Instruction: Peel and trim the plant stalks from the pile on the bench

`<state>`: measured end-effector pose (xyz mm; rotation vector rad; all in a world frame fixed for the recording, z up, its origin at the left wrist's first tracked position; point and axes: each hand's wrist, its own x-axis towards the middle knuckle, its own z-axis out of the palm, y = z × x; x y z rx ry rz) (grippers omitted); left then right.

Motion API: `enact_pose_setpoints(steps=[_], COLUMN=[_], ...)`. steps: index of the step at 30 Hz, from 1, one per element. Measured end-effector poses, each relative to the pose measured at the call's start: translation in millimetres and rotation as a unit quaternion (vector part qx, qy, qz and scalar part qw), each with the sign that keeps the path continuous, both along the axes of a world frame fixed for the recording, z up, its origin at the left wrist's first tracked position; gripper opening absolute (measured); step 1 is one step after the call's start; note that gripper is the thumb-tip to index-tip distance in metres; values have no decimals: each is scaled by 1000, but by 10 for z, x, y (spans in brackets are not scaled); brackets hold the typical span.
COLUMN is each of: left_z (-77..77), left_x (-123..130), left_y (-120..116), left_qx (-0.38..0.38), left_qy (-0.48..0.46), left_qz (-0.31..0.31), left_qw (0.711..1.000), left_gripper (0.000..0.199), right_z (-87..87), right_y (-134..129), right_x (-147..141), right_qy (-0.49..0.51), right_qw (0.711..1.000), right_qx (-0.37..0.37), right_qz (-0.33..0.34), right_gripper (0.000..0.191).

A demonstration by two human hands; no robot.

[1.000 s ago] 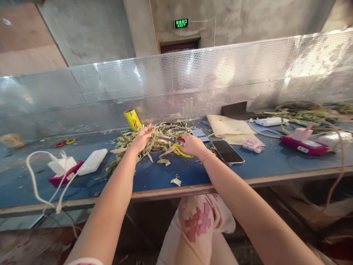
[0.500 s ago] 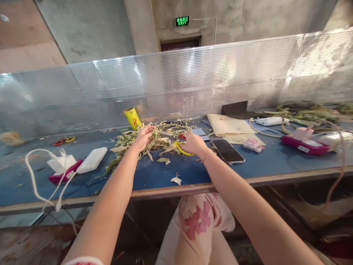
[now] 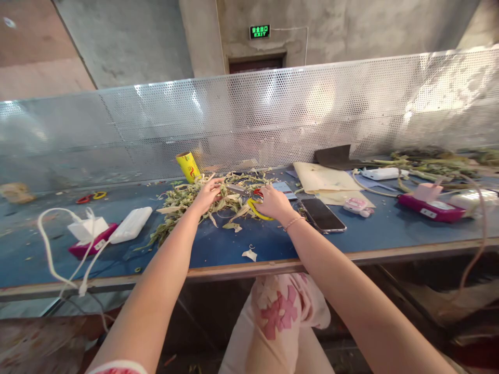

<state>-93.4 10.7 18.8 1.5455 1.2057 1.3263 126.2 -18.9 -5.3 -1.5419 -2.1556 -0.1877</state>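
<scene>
On the blue table lies a pile of dried, leafy plant stalks (image 3: 177,205), pale green and straw-coloured. My left hand (image 3: 208,197) is in the pile with its fingers curled around some of the dried stalks. Just to the right, my right hand (image 3: 274,201) grips a pair of scissors (image 3: 254,209) by red and yellow handles. The scissor blades point left toward my left hand, over the leaves. Whether they are apart is too small to make out. Loose leaf scraps (image 3: 249,254) lie in front of the pile.
A yellow cardboard tube (image 3: 187,167) stands tilted behind the pile. Left are red-yellow scissors (image 3: 91,197), a white power bank (image 3: 131,225) and cables. Right are a phone (image 3: 323,214), brown paper (image 3: 323,177), a pink case (image 3: 356,206) and a magenta box (image 3: 431,208). Perforated metal (image 3: 249,124) backs the table.
The view has shifted very slightly. My left hand has moved slightly toward the scissor blades, its fingers less spread. My right hand keeps its grip on the scissors.
</scene>
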Motion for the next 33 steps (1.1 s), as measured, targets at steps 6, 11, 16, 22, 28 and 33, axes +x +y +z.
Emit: enact_pose_setpoints(steps=[6,11,16,22,28,33], left_z=[-56,-65,-43,-77,-82,-90], left_x=[-17,-69,-35,2,-22,-46], left_y=[97,153,132,157,139,163], left_qx=[4,93,180,186,160,149], left_qy=[-4,95,219,224,200,146], left_qz=[22,74,102,108,98,95], left_qw=[1000,988,953,950,962,973], left_gripper=[23,20,20,16,21,19], right_z=[2,2,-2,2,-4,6], right_y=[-2,-5,-22,-41,-36,-22], right_x=[-11,-39,-97,-119,-106,-99], right_qy=[-16,-36,-60,-70,-65,-60], right_qw=[999,997,995,994,994,996], right_qx=[36,74,82,81,87,73], right_qz=[-5,-4,-5,-7,-8,-6], right_gripper=[36,36,36,35,35,32])
